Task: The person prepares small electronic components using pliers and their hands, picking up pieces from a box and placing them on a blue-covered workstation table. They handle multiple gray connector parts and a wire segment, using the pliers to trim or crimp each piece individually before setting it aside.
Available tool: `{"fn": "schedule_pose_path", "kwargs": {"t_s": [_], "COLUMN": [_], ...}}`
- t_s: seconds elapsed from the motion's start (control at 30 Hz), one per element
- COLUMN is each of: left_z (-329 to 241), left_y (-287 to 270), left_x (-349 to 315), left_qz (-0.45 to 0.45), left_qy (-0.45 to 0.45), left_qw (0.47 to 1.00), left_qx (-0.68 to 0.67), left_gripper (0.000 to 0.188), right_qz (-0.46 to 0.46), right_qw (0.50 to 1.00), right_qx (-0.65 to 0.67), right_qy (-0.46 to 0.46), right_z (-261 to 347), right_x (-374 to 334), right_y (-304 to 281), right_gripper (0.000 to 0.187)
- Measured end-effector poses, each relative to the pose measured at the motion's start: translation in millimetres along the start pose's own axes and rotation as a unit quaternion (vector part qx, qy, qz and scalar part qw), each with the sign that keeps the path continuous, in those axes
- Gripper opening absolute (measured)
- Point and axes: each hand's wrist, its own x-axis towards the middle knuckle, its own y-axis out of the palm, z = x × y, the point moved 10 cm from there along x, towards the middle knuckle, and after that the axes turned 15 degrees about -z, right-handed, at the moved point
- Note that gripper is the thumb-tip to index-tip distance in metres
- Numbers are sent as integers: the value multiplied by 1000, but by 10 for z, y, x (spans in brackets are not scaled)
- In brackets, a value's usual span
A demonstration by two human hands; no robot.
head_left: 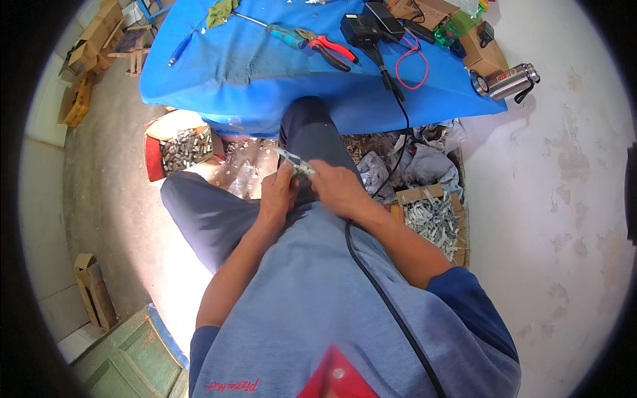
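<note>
Above my lap, both hands are close together at a slim, pale, strip-like piece (296, 161) with dark and shiny spots. Its exact kind is too small to make out. My left hand (277, 191) is closed, with the thumb up against the near side of the piece. My right hand (337, 188) is closed around the piece's right end. The outer end of the piece sticks out beyond my fingers toward the table. What lies inside my curled fingers is hidden.
A blue-covered table (232, 79) ahead bears red-handled pliers (326, 50), a screwdriver (285, 34), a black adapter (361, 30) and a steel flask (514, 81). Below are a box of small metal parts (187, 150) and a carton of pale strips (431, 222). A black cable (391, 298) crosses my right side.
</note>
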Motion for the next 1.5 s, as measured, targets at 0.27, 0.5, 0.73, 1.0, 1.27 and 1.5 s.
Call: {"fn": "schedule_pose_path", "kwargs": {"t_s": [0.27,0.5,0.73,1.0,1.27,1.5], "left_z": [-354,-311,-12,-211,-187,-158], "left_y": [-7,104,411,432,151,97], "left_x": [100,21,-398,-450,-235,-229], "left_qz": [-56,19,265,181,31,35], "left_qy": [254,151,19,44,194,198], "left_qw": [962,985,957,977,965,953], "left_qx": [80,78,114,102,175,229], "left_gripper": [50,51,33,26,24,24], "right_qz": [-154,-92,90,56,-83,-67], "right_qw": [984,990,962,932,993,995], "right_qx": [81,5,-6,-129,-16,60], "right_qy": [31,-103,-257,-335,-86,43], "right_z": [52,142,322,505,252,147], "right_x": [-65,129,47,60,-143,-212], "right_y": [-31,-224,-397,-357,-167,-103], "right_gripper": [25,22,19,17,22,24]}}
